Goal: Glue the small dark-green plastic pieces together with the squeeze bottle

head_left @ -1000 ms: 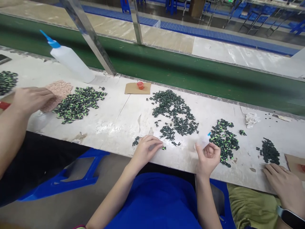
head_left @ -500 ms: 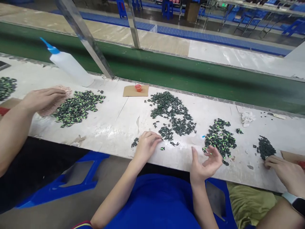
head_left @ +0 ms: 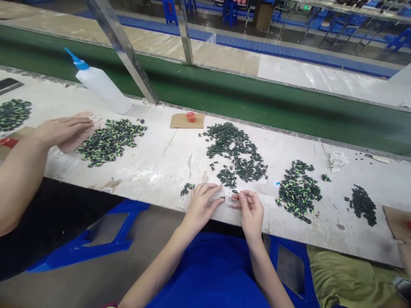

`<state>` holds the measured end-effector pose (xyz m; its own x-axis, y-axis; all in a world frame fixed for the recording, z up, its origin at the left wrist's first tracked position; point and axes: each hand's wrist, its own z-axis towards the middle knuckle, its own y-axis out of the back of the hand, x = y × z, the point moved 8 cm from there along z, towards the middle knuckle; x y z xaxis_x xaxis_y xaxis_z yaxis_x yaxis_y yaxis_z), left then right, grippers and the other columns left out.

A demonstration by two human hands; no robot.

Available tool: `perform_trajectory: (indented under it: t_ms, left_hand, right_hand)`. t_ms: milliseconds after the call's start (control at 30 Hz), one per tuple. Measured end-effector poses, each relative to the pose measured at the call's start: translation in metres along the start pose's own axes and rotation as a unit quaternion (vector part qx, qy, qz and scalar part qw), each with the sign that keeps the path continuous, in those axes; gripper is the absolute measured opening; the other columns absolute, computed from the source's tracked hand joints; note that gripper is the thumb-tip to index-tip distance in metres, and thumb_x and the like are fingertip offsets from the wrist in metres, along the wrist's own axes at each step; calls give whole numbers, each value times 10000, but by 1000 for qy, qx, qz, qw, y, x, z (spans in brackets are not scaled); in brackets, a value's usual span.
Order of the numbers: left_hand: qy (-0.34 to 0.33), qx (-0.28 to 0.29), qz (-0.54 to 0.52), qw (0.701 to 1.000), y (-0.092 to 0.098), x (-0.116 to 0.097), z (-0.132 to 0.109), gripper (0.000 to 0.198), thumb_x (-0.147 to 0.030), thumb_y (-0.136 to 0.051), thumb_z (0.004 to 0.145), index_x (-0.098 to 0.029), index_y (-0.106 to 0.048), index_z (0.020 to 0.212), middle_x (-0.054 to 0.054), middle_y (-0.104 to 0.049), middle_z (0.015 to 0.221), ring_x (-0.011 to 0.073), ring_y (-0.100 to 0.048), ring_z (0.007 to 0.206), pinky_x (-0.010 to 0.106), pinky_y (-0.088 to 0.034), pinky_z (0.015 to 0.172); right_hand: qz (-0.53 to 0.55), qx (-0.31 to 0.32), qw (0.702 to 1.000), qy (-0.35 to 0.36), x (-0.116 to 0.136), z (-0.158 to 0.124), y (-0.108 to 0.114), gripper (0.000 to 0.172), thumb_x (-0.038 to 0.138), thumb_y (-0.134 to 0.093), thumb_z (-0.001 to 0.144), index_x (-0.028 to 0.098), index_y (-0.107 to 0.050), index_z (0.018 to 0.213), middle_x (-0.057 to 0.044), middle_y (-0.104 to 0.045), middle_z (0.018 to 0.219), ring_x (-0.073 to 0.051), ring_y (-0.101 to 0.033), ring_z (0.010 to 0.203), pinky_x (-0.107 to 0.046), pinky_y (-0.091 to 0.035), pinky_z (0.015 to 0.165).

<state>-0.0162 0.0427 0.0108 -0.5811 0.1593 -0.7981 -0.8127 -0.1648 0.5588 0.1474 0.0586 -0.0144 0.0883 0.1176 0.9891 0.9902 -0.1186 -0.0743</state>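
My right hand (head_left: 252,211) pinches a small dark green-black plastic piece (head_left: 235,191) between thumb and fingertips, just over the table's front part. To its left, my left hand (head_left: 203,201) is curved, its thumb and fingertips apart. By the left thumb tip lies another small dark piece (head_left: 222,197); whether the thumb touches it I cannot tell. Beyond both hands spreads a loose pile of small dark pieces (head_left: 250,169). A few dark pieces (head_left: 186,188) sit left of my left hand. On the right is a pile of dark pieces with bright green parts (head_left: 298,192).
A co-worker's hand (head_left: 64,130) rests on a pinkish mat at left, beside another green-black pile (head_left: 109,141). A white bottle with blue nozzle (head_left: 102,90) leans there. A red cup (head_left: 190,116) stands on cardboard (head_left: 180,121). A metal post (head_left: 128,55) rises behind. Black pieces (head_left: 362,204) lie far right.
My right hand has moved left from beside the green-tipped pile, and its spread fingers have closed on a small dark piece. At right, a co-worker's hand has withdrawn from the black pile.
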Motion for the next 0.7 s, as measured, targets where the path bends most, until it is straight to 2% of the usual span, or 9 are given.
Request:
perform_trajectory:
  t_ms: [67, 133, 267, 400, 500, 700]
  left_hand:
    - [-14, 3, 61, 998, -3, 3, -4, 193, -262, -635, 841, -252, -678, 1028, 60, -652, 1039, 252, -553, 1018, 456, -423, 913]
    - [-27, 5, 89, 996, -6, 2, -6, 120, -221, -607, 857, -241, -687, 944, 64, -640, 1049, 252, -537, 1034, 442, -423, 906]
    - [-36, 19, 77, 996, -10, -3, -3, 130, -166, -541, 889, -221, -654, 922, 57, -662, 1006, 229, -558, 996, 391, -442, 861]
    - [-28, 57, 41, 997, -11, -6, 0, 121, -170, -512, 908, -211, -619, 948, 32, -701, 902, 201, -614, 873, 354, -449, 783]
    - [-35, 60, 35, 997, -8, -11, 0, 123, -180, -502, 914, -209, -618, 939, 32, -706, 894, 200, -618, 873, 349, -442, 782]
    - [-64, 61, 22, 996, -6, -20, -1, 165, -172, -463, 924, -210, -623, 926, 30, -699, 858, 195, -612, 850, 344, -434, 777]
  right_hand:
    - [-57, 3, 998, 2, -2, 1, 4, 255, 429, -597, 822, 181, -625, 876, -42, -696, 739, -170, -652, 640, -296, -553, 581]
    - [-133, 21, 991, 26, 1, -1, 3, 249, 394, -554, 852, 183, -663, 927, -70, -709, 835, -189, -666, 730, -323, -553, 661]
    - [-211, 91, 970, 85, 10, -7, -9, 230, 309, -516, 873, 204, -703, 953, -90, -716, 961, -221, -668, 900, -356, -532, 800]
    - [-208, 86, 971, 80, 10, -9, -10, 207, 318, -560, 846, 191, -702, 927, -88, -734, 906, -216, -689, 804, -334, -550, 722]
    - [-201, 92, 972, 86, 12, -9, -11, 176, 308, -576, 840, 193, -708, 862, -71, -734, 846, -203, -685, 762, -312, -547, 687]
    - [-174, 122, 973, 94, 22, -10, -13, 142, 269, -607, 826, 202, -730, 853, -57, -732, 831, -188, -680, 770, -284, -552, 665]
